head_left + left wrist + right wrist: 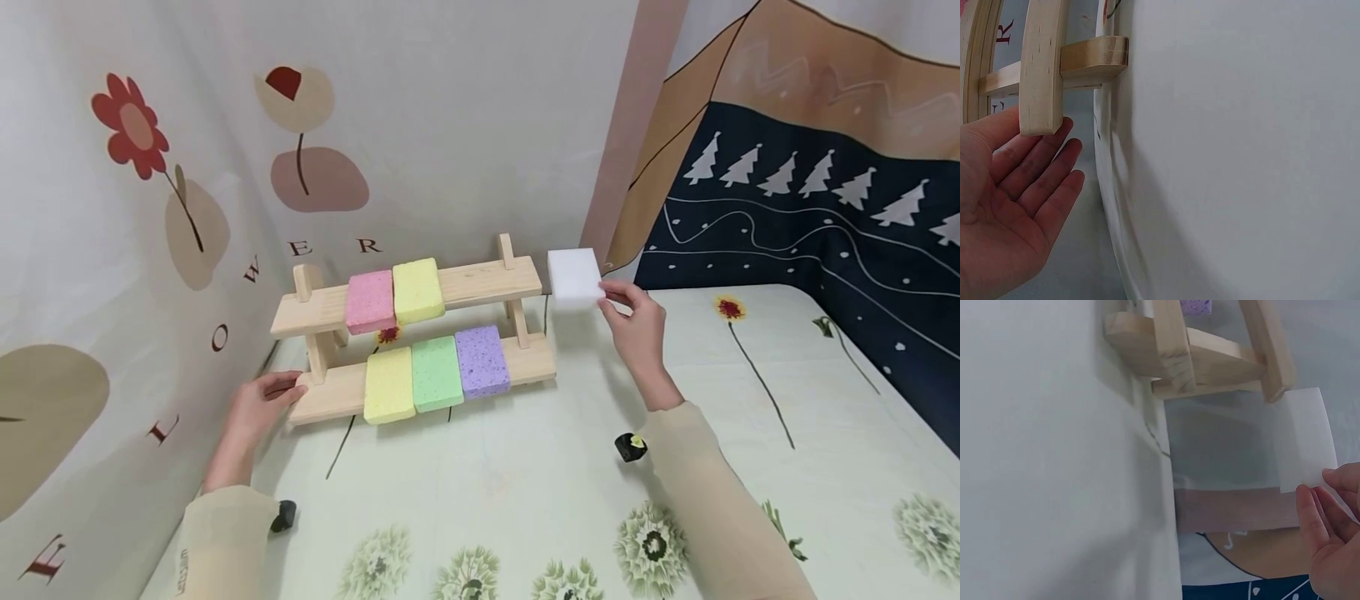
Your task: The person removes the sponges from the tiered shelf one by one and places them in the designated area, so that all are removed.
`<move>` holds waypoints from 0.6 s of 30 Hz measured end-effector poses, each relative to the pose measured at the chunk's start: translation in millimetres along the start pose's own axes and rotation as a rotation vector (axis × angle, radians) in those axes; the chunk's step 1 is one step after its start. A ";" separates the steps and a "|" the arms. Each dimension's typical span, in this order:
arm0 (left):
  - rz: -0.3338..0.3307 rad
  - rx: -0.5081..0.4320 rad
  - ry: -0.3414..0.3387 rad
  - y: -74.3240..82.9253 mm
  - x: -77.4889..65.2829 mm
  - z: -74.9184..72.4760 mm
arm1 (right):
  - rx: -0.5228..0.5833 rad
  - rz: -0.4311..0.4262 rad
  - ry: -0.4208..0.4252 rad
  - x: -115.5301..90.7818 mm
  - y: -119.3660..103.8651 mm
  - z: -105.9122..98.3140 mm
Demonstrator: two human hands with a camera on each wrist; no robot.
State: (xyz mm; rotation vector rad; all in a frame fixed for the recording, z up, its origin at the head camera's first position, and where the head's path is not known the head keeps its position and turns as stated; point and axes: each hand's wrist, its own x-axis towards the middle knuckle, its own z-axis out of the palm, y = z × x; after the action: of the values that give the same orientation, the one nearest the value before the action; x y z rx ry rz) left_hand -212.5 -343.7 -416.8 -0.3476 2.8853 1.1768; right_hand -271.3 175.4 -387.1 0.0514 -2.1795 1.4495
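Note:
A two-tier wooden shelf (pixel 480 285) stands on the cloth-covered table. At the left end of its lower plank (pixel 330 394) is my left hand (pixel 258 408), holding that end with thumb and fingers; in the left wrist view the hand (pixel 1022 194) shows its palm. My right hand (pixel 636 333) pinches a white sponge (pixel 574 277) by its edge, just off the right end of the upper plank. On the upper plank lie a pink sponge (pixel 370 302) and a yellow sponge (pixel 418 291). The lower plank carries a second yellow sponge (pixel 389 385), a green sponge (pixel 437 373) and a purple sponge (pixel 482 362).
A patterned cloth wall (pixel 465 117) rises behind the shelf, and another closes off the left. A small black object with a yellow spot (pixel 630 447) is beside the right sleeve. Another black object (pixel 284 516) is by the left sleeve.

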 end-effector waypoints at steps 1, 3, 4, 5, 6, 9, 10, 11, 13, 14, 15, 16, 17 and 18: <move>-0.004 -0.001 0.001 0.0 0.1 0.3 | -0.009 0.008 -0.001 -0.5 1.9 -0.6; -0.010 -0.008 0.000 0.1 0.2 0.6 | -0.025 0.024 -0.002 -1.1 5.7 -1.7; -0.012 -0.006 0.002 -0.3 0.1 0.8 | -0.035 0.032 -0.004 -1.4 8.1 -2.0; -0.012 -0.004 0.002 -0.5 -0.2 0.9 | -0.043 0.039 -0.006 -1.7 10.1 -2.3; -0.011 -0.005 0.005 -0.8 -0.3 1.0 | -0.048 0.046 -0.007 -2.0 12.0 -2.7; -0.010 -0.007 0.006 -1.0 -0.3 0.7 | -0.050 0.056 -0.006 -2.2 17.8 -3.4; -0.011 -0.007 0.008 -0.9 -0.2 0.5 | -0.050 0.058 -0.005 -2.2 19.7 -3.6; -0.013 -0.009 0.006 -0.7 -0.1 0.2 | -0.049 0.058 -0.002 -2.3 21.2 -3.9; -0.013 -0.011 0.004 0.3 0.0 -0.2 | -0.041 0.060 0.003 -2.5 24.4 -4.1; -0.014 -0.006 0.004 1.0 -0.2 -0.3 | -0.036 0.063 0.006 -2.7 26.0 -4.2; -0.010 -0.003 0.003 1.4 -0.4 -0.4 | -0.037 0.068 0.009 -3.0 27.4 -4.2; -0.005 0.001 0.001 1.4 -0.4 -0.5 | -0.040 0.074 0.011 -3.5 28.6 -4.4; 0.001 0.008 0.000 1.4 -0.6 -0.6 | -0.043 0.081 0.011 -4.0 29.8 -4.5; 0.008 0.015 0.001 1.4 -0.8 -0.5 | -0.046 0.086 0.011 -4.6 31.0 -4.5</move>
State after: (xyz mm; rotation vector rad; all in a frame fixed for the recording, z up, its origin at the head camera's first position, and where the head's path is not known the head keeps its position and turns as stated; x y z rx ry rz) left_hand -212.0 -343.0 -415.5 -0.3371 2.8974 1.1561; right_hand -275.1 191.4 -414.1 -0.0680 -2.2298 1.4414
